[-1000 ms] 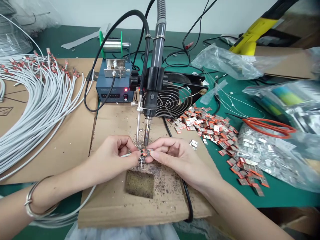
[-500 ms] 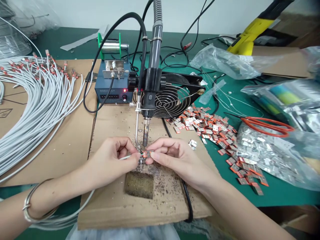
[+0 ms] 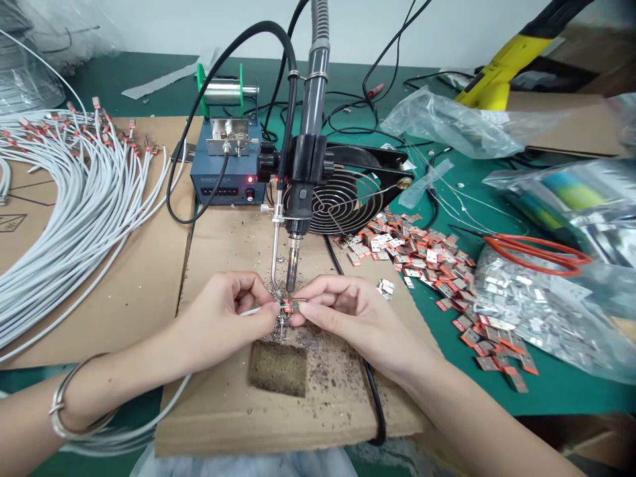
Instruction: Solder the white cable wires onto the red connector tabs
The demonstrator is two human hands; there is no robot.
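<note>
My left hand (image 3: 243, 308) pinches the end of a white cable (image 3: 251, 311), whose length runs back under my wrist. My right hand (image 3: 338, 308) grips a small orange and silver connector (image 3: 295, 306) between thumb and fingers. The cable's wires meet the connector under the tip of a soldering iron (image 3: 292, 268), which hangs upright in a black clamp. A thin metal feed tube (image 3: 275, 258) comes down just left of the iron. Nearer to me, a brown sponge (image 3: 278, 368) is set into the cardboard (image 3: 223, 417).
Many white cables (image 3: 84, 218) lie at the left. Behind the iron are a blue solder feeder (image 3: 223, 180) and a black fan (image 3: 342, 199). Loose connectors (image 3: 422, 255), orange-handled tweezers (image 3: 536, 252) and a plastic bag (image 3: 527, 298) of metal parts lie right.
The whole view has shifted slightly, moving the scene a little to the right. The connector now sits closer to the iron's tip. Both hands keep their hold.
</note>
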